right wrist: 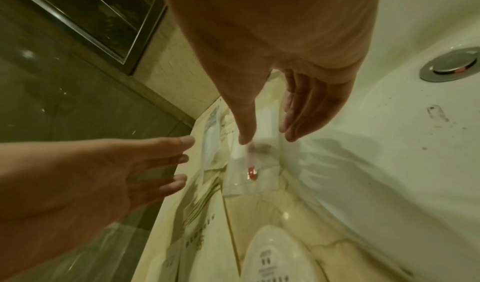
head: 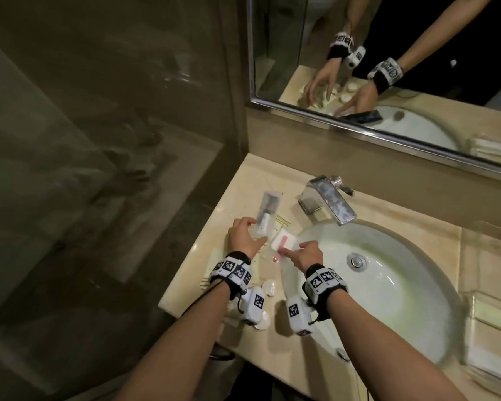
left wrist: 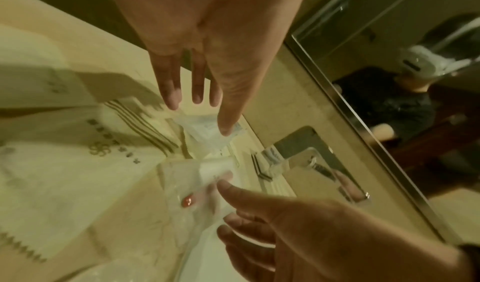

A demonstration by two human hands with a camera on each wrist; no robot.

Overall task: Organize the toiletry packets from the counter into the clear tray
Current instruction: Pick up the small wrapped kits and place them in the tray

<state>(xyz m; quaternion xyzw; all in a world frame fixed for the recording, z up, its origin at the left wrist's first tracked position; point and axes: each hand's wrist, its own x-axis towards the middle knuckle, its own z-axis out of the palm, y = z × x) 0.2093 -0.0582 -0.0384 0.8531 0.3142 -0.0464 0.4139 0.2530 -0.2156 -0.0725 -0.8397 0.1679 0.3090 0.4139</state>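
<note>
Red-tipped packet (head: 275, 246) lies lengthwise under right hand (head: 307, 256), thumb and fingers spread, unclosed; left hand (head: 245, 235) similarly spread beside

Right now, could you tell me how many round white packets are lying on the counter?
2: the first round packet lies on the counter between the wrists; the second round packet peeks out beneath the left wrist camera. More may be hidden there.
</note>
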